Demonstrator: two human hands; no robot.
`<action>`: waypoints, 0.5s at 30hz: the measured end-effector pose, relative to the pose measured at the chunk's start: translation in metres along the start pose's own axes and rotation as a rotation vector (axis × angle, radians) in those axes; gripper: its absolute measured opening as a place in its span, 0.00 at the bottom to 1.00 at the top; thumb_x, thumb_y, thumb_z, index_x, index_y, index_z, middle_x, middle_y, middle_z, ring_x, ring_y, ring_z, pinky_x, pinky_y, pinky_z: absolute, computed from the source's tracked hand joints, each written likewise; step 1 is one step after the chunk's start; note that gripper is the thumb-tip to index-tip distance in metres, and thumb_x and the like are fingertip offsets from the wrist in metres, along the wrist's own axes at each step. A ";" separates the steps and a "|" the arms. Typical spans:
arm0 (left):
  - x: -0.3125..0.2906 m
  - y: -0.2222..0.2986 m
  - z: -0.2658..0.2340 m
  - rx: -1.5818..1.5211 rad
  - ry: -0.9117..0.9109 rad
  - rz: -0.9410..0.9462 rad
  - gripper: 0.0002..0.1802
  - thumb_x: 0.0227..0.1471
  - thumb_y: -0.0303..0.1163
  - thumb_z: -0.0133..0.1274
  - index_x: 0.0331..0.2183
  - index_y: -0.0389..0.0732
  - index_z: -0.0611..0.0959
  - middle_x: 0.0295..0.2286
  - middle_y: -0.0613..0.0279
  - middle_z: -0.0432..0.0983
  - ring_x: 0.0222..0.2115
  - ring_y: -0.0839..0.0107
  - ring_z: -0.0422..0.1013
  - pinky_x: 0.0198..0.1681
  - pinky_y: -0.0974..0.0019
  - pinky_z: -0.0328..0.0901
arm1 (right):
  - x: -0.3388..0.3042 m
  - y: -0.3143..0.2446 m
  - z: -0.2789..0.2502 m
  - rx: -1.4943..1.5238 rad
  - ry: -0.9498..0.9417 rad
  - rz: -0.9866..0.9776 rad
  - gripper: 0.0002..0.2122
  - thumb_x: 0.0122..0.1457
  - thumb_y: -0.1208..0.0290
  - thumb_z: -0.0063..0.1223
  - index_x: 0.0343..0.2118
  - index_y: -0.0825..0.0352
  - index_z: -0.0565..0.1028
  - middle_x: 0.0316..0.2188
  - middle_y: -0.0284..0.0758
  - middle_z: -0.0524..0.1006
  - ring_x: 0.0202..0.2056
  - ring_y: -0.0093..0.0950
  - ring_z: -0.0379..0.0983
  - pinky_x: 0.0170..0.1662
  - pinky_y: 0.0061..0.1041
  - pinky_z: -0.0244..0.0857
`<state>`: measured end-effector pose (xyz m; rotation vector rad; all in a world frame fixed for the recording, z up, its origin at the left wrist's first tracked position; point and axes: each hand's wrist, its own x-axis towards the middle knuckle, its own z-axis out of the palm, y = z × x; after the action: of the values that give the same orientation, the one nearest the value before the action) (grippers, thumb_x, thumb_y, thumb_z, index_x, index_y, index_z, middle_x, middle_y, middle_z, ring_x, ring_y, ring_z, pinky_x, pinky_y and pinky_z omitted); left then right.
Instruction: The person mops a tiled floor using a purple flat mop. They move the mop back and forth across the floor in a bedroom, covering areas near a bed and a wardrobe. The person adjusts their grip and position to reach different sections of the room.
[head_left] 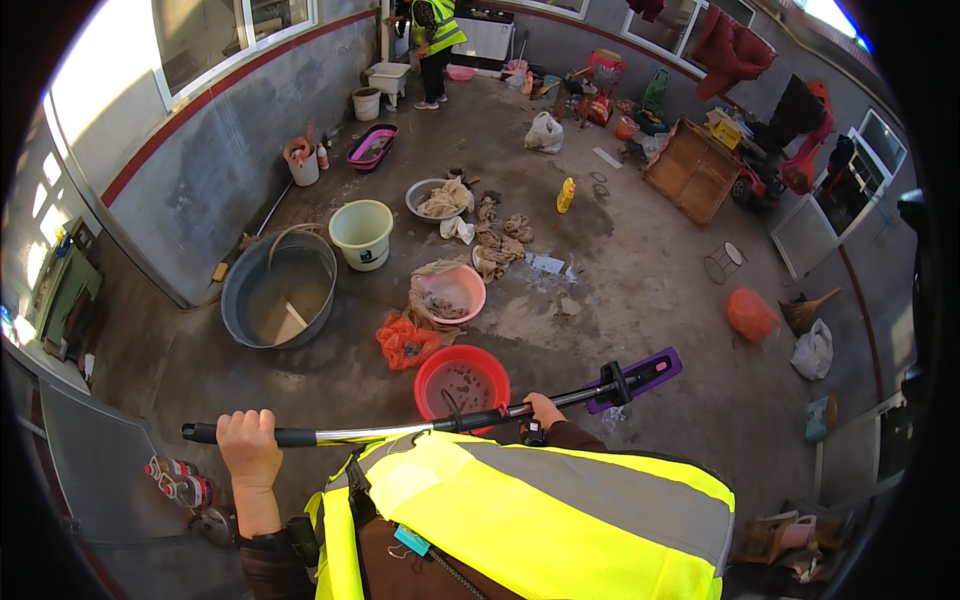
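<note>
A flat mop (372, 434) with a metal pole, black grips and a purple head (655, 372) lies crosswise in front of my body. My left hand (250, 450) is wrapped round its black handle near the left end. Farther along the pole, towards the head, my right hand (544, 410) grips it with the fingers partly hidden. The purple head points to the right, above the floor or touching it; I cannot tell which. Just beyond the pole stands a red basin (425, 388) of water with dark specks in it.
Ahead are an orange plastic bag (402, 343), a pink basin (472, 290), a pale green bucket (362, 248) and a large grey tub (236, 312). Wet cloths (500, 240) and a yellow bottle (566, 195) lie beyond. A person (437, 45) in a yellow vest stands at the back.
</note>
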<state>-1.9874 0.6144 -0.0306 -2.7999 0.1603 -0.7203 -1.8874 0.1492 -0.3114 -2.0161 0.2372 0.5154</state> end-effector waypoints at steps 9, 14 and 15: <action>-0.017 0.012 -0.008 0.099 -0.069 -0.086 0.07 0.28 0.23 0.49 0.16 0.44 0.68 0.15 0.63 0.61 0.20 0.63 0.62 0.26 0.62 0.55 | 0.065 0.017 0.014 0.643 -0.021 0.428 0.07 0.49 0.69 0.45 0.26 0.68 0.70 0.22 0.37 0.71 0.24 0.33 0.67 0.27 0.34 0.64; -0.031 0.016 -0.010 0.113 -0.105 -0.136 0.08 0.27 0.23 0.49 0.16 0.44 0.67 0.15 0.63 0.61 0.20 0.63 0.62 0.26 0.62 0.55 | 0.086 0.018 0.019 0.714 -0.070 0.552 0.08 0.46 0.68 0.47 0.24 0.68 0.71 0.19 0.37 0.71 0.20 0.31 0.63 0.26 0.30 0.60; -0.033 0.017 -0.010 0.123 -0.129 -0.157 0.08 0.27 0.23 0.49 0.16 0.44 0.68 0.15 0.63 0.61 0.20 0.63 0.62 0.26 0.62 0.55 | 0.088 0.015 0.020 0.666 -0.061 0.495 0.08 0.46 0.69 0.47 0.24 0.69 0.71 0.19 0.37 0.71 0.20 0.31 0.63 0.26 0.31 0.61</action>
<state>-2.0219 0.6013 -0.0414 -2.7513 -0.1244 -0.5588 -1.8196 0.1637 -0.3717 -1.2821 0.7737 0.6919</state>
